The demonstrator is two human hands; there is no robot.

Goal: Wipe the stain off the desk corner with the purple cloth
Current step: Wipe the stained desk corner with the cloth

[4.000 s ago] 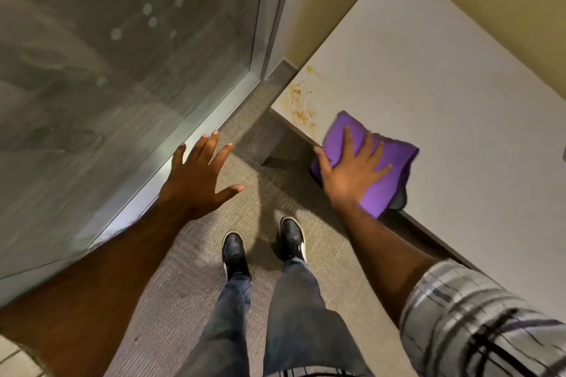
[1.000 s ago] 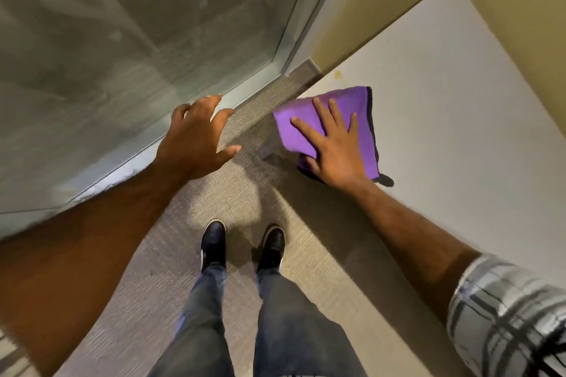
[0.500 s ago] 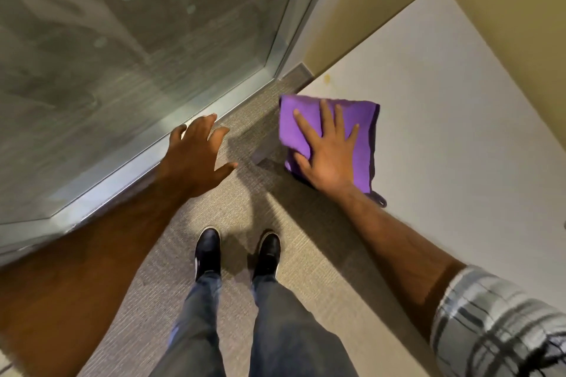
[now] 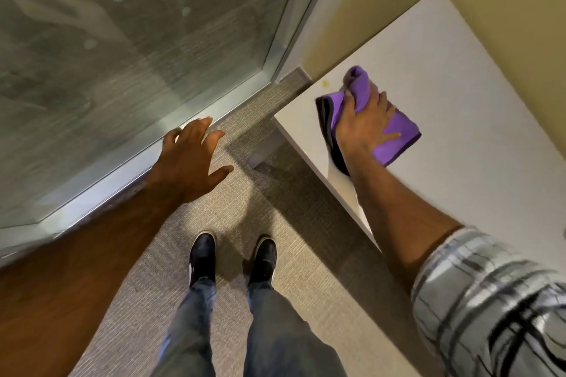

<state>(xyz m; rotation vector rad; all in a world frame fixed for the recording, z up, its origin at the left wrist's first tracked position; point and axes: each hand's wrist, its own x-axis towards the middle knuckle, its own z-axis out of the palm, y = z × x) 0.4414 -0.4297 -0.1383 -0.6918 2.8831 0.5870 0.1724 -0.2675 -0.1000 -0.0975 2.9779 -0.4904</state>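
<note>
The purple cloth [image 4: 398, 138] lies on the white desk [image 4: 459, 76] a little in from its near-left corner. My right hand [image 4: 364, 122] presses on it and bunches its far end up between the fingers. The corner surface [image 4: 294, 113] left of the cloth looks white, with one small yellowish spot [image 4: 325, 82] near the wall edge. My left hand [image 4: 193, 159] hovers over the carpet with its fingers spread, holding nothing, apart from the desk.
A glass wall with a metal frame [image 4: 183, 119] runs along the left. A yellow wall [image 4: 505, 9] borders the desk at the back. Grey carpet [image 4: 245, 199] lies between glass and desk, and my two shoes [image 4: 232, 257] stand on it.
The orange stain seen earlier at the corner no longer shows. My right hand has drawn the cloth right, away from the corner, and gathered its far end. The left hand has barely moved.
</note>
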